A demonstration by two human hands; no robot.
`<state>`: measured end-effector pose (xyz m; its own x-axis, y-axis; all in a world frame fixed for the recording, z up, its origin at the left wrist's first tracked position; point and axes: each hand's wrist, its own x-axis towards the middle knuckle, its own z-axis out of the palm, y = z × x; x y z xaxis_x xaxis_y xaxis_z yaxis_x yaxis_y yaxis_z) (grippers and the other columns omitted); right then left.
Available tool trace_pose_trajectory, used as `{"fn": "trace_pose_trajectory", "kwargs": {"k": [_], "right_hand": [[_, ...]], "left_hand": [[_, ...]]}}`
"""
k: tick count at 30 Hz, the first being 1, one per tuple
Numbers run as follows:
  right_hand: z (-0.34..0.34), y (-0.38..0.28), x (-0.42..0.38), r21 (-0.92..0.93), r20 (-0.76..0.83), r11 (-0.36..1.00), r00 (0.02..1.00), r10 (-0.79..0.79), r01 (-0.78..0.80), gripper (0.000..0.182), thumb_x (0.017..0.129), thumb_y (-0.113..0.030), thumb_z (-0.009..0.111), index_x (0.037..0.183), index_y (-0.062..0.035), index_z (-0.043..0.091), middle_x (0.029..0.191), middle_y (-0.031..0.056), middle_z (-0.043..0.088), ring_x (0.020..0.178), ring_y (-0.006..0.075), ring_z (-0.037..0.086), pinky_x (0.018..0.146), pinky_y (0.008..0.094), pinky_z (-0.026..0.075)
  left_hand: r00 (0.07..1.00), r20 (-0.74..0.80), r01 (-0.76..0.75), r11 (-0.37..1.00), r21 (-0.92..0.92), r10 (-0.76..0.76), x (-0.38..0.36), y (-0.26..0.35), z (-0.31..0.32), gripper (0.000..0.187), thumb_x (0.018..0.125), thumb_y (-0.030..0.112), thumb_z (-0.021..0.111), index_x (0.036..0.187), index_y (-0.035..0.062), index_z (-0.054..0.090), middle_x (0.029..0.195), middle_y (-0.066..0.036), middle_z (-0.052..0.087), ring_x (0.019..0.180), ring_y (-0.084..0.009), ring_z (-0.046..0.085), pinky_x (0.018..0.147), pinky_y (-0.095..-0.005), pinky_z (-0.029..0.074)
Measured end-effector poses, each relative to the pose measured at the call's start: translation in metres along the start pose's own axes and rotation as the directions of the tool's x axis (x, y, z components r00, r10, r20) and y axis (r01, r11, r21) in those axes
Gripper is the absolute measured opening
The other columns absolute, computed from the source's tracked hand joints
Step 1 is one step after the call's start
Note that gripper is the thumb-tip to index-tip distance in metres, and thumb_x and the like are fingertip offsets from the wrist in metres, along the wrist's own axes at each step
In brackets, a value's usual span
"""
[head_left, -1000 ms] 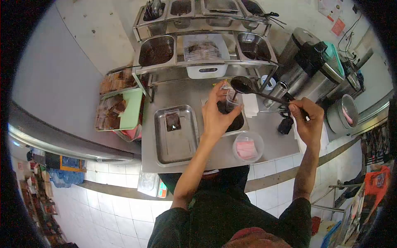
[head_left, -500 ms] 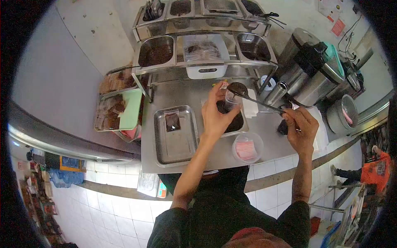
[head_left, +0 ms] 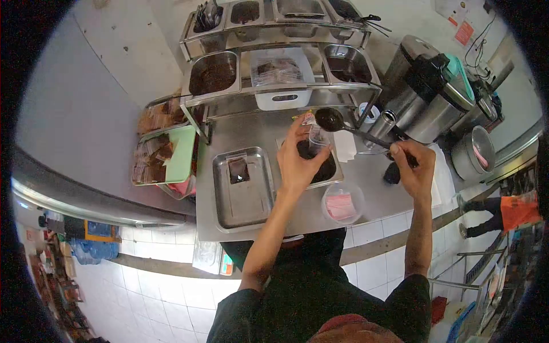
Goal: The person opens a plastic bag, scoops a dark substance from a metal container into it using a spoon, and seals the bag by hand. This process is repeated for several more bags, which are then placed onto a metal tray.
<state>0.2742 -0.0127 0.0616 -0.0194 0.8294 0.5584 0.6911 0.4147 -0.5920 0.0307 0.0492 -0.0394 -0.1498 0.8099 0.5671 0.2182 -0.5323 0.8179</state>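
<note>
Indoors, left hand (head_left: 298, 166) gripping clear cup (head_left: 317, 139), right hand (head_left: 416, 168) clasping ladle (head_left: 330, 120), steel counter (head_left: 257, 132)

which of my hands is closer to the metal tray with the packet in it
Left. Your left hand, holding a clear cup, is just right of the tray; your right hand, holding the ladle, is farther right.

Upper right of the frame: large steel urns (head_left: 439, 111) near a wall bearing a red notice (head_left: 464, 33) and a dark cable (head_left: 478, 55). Right edge: a person in orange and dark trousers (head_left: 517, 211). Lower left: blue plastic (head_left: 88, 251) beside white floor tiles (head_left: 154, 286).
</note>
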Motion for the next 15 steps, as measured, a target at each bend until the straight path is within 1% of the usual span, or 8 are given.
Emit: {"fn": "trace_pose_trajectory", "kwargs": {"k": [3,5,6,9,12,13,14,15], "right_hand": [[-0.002,0.007,0.007,0.082,0.040,0.983,0.986,0.159,-0.162,0.024,0.094,-0.020,0.072,0.083,0.0011,0.071,0.066,-0.0010,0.058,0.061,0.0086,0.051,0.053,0.0279,0.036],[-0.001,0.018,0.009,0.233,0.072,0.933,0.962,0.264,-0.274,0.024,0.095,-0.020,0.071,0.083,0.0005,0.072,0.060,-0.0059,0.049,0.054,0.0042,0.039,0.050,0.0246,0.026],[0.000,0.024,0.009,0.305,0.095,0.895,0.946,0.311,-0.325,0.024,0.096,-0.020,0.070,0.083,0.0002,0.073,0.057,-0.0083,0.044,0.050,0.0020,0.034,0.048,0.0229,0.021],[0.001,0.037,0.012,0.514,0.178,0.723,0.882,0.437,-0.462,0.026,0.097,-0.021,0.069,0.083,-0.0001,0.074,0.056,-0.0086,0.042,0.047,0.0005,0.028,0.047,0.0219,0.018],[0.009,0.058,0.006,0.389,0.187,0.728,0.822,0.537,-0.564,0.022,0.095,-0.017,0.070,0.084,0.0004,0.073,0.057,-0.0072,0.049,0.049,0.0042,0.040,0.047,0.0253,0.029],[0.024,0.074,-0.001,0.311,0.143,0.864,0.919,0.368,-0.395,0.018,0.093,-0.017,0.070,0.086,-0.0006,0.074,0.060,-0.0032,0.054,0.052,0.0093,0.046,0.051,0.0280,0.034],[0.044,0.095,-0.011,0.223,0.115,0.954,0.977,0.179,-0.201,0.016,0.091,-0.017,0.070,0.089,-0.0015,0.075,0.062,0.0008,0.059,0.055,0.0144,0.052,0.054,0.0308,0.039],[0.054,0.104,-0.019,0.130,0.104,0.991,0.994,-0.020,0.006,0.015,0.089,-0.016,0.071,0.091,-0.0025,0.076,0.064,0.0048,0.064,0.058,0.0195,0.058,0.058,0.0336,0.044]], "left_hand": [[1.000,-0.018,-0.005,1.000,0.022,0.005,0.000,-0.002,0.002,0.086,0.068,0.015,0.093,0.143,0.0048,0.051,0.110,-0.014,0.072,0.097,-0.0233,0.071,0.090,-0.0365,0.057],[1.000,-0.012,0.010,1.000,-0.004,-0.010,0.000,0.000,0.003,0.086,0.069,0.015,0.093,0.143,0.0042,0.051,0.111,-0.015,0.071,0.098,-0.0225,0.070,0.092,-0.0359,0.056],[1.000,-0.011,0.019,1.000,-0.017,-0.019,0.000,0.001,0.003,0.086,0.069,0.015,0.093,0.143,0.0038,0.050,0.111,-0.015,0.071,0.098,-0.0222,0.070,0.093,-0.0356,0.055],[0.999,-0.009,0.036,0.999,-0.002,-0.036,0.001,0.003,0.002,0.087,0.069,0.013,0.093,0.144,0.0035,0.050,0.113,-0.015,0.070,0.100,-0.0216,0.068,0.095,-0.0354,0.054],[0.998,-0.034,0.049,0.998,-0.039,-0.051,0.000,0.005,0.000,0.088,0.069,0.011,0.093,0.144,0.0035,0.049,0.114,-0.014,0.070,0.101,-0.0215,0.067,0.096,-0.0351,0.053],[0.998,-0.045,0.043,0.999,-0.031,-0.045,0.000,0.006,-0.001,0.088,0.069,0.011,0.093,0.144,0.0033,0.049,0.115,-0.014,0.069,0.101,-0.0215,0.067,0.096,-0.0352,0.053],[0.998,-0.056,0.036,0.999,-0.023,-0.038,0.000,0.009,-0.003,0.088,0.068,0.010,0.093,0.144,0.0031,0.049,0.115,-0.014,0.069,0.102,-0.0215,0.067,0.096,-0.0353,0.053],[0.997,-0.066,0.029,0.999,-0.013,-0.030,0.000,0.010,-0.004,0.088,0.068,0.009,0.093,0.144,0.0029,0.048,0.116,-0.015,0.069,0.103,-0.0214,0.066,0.096,-0.0354,0.053]]}}
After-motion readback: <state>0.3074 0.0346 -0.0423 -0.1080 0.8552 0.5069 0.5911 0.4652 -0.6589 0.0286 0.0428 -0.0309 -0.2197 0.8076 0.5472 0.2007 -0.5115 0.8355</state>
